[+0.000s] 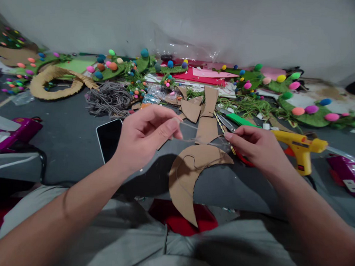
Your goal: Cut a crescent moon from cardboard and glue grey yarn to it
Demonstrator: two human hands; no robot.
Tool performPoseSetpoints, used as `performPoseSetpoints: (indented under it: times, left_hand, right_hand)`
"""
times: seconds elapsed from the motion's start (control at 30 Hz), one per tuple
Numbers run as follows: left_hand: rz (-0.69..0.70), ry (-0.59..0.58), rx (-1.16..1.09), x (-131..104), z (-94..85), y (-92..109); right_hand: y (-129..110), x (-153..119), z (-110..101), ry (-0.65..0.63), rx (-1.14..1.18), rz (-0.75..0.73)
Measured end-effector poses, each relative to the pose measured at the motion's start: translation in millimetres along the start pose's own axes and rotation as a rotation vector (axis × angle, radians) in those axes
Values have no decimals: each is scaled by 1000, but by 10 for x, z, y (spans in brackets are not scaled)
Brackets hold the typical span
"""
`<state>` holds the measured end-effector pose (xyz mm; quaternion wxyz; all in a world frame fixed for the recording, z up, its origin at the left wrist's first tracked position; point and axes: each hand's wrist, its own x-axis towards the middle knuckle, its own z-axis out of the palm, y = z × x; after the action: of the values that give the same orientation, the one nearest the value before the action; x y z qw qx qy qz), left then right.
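Observation:
Between my hands runs a thin, pale string, partly doubled and blurred. My left hand pinches one end between thumb and fingertips. At the other side my right hand is closed with thumb and forefinger together on the string. Below them lies a crescent-shaped piece of cardboard, its tip past the table edge, with a thin line curving over its surface. Cardboard scraps sit just behind it. Scissors with red handles are partly hidden by my right hand, beside a green-handled cutter.
A yellow glue gun lies right of my right hand. A phone is by my left wrist. Grey yarn, a wrapped ring and green felt leaves with coloured balls line the back. Purple power strips flank both sides.

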<state>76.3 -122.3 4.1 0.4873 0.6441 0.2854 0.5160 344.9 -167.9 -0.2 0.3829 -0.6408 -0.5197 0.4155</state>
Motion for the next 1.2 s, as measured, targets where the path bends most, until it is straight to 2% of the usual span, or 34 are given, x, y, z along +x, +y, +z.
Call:
performPoseSetpoints:
  times: [0.13,0.27,0.4,0.5,0.6,0.73,0.87,0.97,1.03,1.1,1.13,1.2]
  left_hand:
    - [-63,19,52,26,-40,75]
    - [-205,-53,-105,65,-87,128]
    - [-310,-54,-410,122,-197,190]
    - [-347,26,-671,158,-303,231]
    - [-330,83,-807,177,-384,250]
    - [-310,130,-759,188,-421,234]
    - [-330,98,-705,205,-425,189]
    - [-298,79,-593,200,-419,170]
    - [-236,-4,-446,161,-383,193]
    - [-187,-181,-285,89,-300,257]
    - [-249,-260,-187,44,-241,300]
    - [-311,-442,-69,-44,-106,390]
  right_hand:
    - [-16,-27,-54,153,-223,-103]
    - [30,-7,-118,196,-376,-142]
    - [69,24,-153,187,-244,-84]
    - [72,46,-150,202,-85,-41]
    - [74,67,-142,189,-24,-19]
    - [65,67,-130,176,42,-26]
    - [35,41,-132,173,86,4]
    - [37,38,-189,215,-82,-41]
    - [33,30,-229,204,-342,-179]
    - [-6,-14,-219,152,-517,-375]
    - [-43,-57,-184,109,-527,-469]
    - [-146,-180,-53,-64,-420,-512]
